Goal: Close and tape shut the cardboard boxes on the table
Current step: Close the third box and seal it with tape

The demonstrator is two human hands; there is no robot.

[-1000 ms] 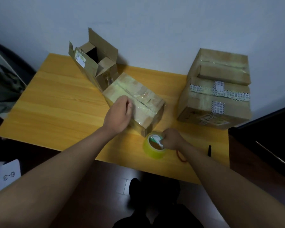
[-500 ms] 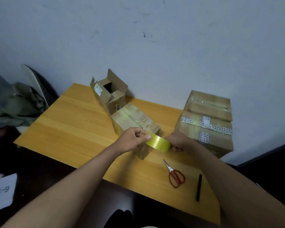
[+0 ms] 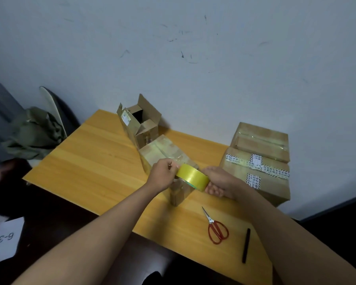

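Both hands hold the yellow tape roll (image 3: pixel 192 176) in the air above the closed box (image 3: pixel 162 150): the right hand (image 3: pixel 219 182) grips its right end with fingers curled under it, and the left hand (image 3: pixel 162 174) pinches at its left edge. Beneath them the wooden table (image 3: pixel 95 161) carries a stack of two taped boxes (image 3: pixel 259 161) at the right by the wall, the closed box at the middle, wrapped in clear tape, and an open box (image 3: pixel 139 125) with its flaps up, touching the closed one's far end. Red-handled scissors (image 3: pixel 216 228) lie near the front edge, with a black pen (image 3: pixel 246 245) just beside them.
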